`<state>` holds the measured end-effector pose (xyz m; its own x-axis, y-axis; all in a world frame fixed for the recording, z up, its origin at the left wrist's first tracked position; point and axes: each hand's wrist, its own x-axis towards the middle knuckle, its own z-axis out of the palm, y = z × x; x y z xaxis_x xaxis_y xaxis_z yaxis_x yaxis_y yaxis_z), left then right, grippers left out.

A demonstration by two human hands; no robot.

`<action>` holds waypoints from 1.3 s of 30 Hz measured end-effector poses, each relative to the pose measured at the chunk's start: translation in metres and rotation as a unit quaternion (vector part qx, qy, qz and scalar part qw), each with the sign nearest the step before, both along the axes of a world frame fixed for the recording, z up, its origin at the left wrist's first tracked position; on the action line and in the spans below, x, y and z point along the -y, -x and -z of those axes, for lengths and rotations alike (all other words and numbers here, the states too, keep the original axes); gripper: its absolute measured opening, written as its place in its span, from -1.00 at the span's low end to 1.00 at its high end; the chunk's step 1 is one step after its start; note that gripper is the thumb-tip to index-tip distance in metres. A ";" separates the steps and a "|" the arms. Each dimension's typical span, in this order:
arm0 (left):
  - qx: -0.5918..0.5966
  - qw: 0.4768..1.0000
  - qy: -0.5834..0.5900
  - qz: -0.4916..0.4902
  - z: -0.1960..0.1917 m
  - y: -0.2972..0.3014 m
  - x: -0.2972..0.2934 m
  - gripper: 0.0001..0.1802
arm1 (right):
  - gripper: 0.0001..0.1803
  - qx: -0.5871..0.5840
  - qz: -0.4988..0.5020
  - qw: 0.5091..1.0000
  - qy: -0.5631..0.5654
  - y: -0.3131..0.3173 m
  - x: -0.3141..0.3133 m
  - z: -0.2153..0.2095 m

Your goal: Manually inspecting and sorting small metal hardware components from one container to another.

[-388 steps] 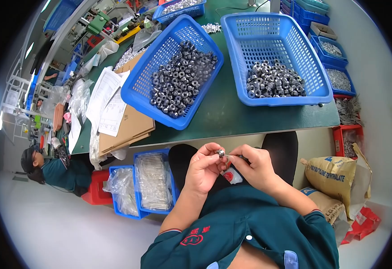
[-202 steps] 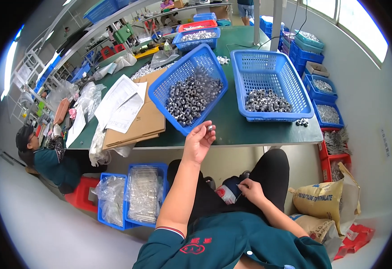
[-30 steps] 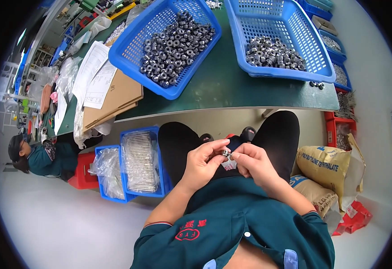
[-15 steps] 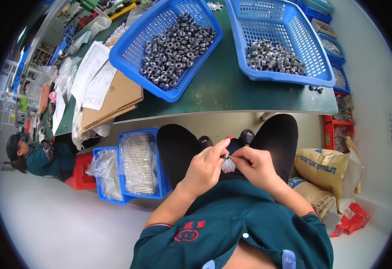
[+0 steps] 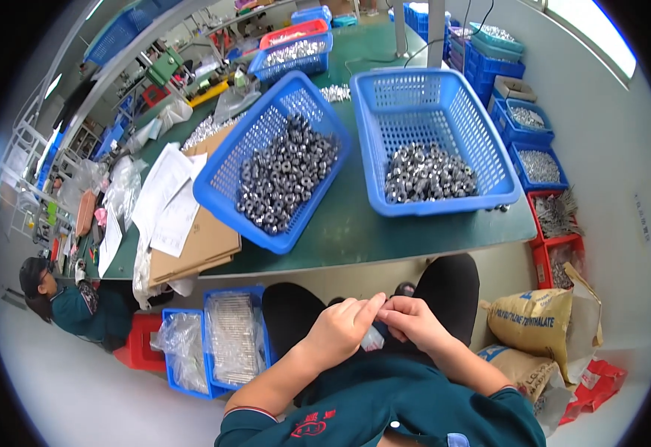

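Over my lap, my left hand (image 5: 339, 329) and my right hand (image 5: 415, 322) meet fingertip to fingertip. Both are closed in a pinch, the left index finger reaching toward the right thumb. Whatever they hold is hidden between the fingers. Beyond them on the green table (image 5: 325, 246), a blue perforated basket (image 5: 217, 179) stands askew, partly filled with dark metal ring-shaped pieces (image 5: 284, 175). To its right another blue basket (image 5: 500, 175) holds shinier small metal pieces (image 5: 430, 175). A small clear plastic piece (image 5: 372, 340) shows below my hands.
Papers (image 5: 172, 216) lie on flat cardboard (image 5: 198, 249) at the table's left. Blue crates (image 5: 236, 328) with bagged metal parts stand on the floor at left, near a seated person (image 5: 79, 305). Sacks (image 5: 530, 320) and stacked bins (image 5: 538, 167) line the right side.
The view has tilted up, so the table and baskets sit lower and more of the room shows. My fingers have drawn closer together, covering the small dark piece glimpsed between them before.
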<state>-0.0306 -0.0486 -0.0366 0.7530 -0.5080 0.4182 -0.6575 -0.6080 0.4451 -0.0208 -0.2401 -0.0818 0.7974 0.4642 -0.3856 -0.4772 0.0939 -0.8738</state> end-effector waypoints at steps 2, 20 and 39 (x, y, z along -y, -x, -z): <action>0.037 0.997 -0.070 0.011 -0.024 -0.016 0.000 -0.47 | -0.80 -0.044 0.057 0.989 -0.131 -0.005 0.009 0.002; -0.068 0.965 -0.243 -0.066 -0.013 -0.297 0.116 -0.84 | -0.85 0.439 0.032 0.790 0.427 -0.005 0.016 0.144; 0.066 0.911 -0.005 -0.407 -0.008 -0.154 -0.082 -0.86 | -0.87 0.393 0.032 0.823 0.409 -0.016 0.013 0.135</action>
<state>0.1233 0.0331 -0.0290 0.8254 0.1924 0.5307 -0.0332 -0.9220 0.3858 -0.0052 -0.2526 -0.2173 0.9622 0.2536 0.0990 0.2496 -0.6766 -0.6927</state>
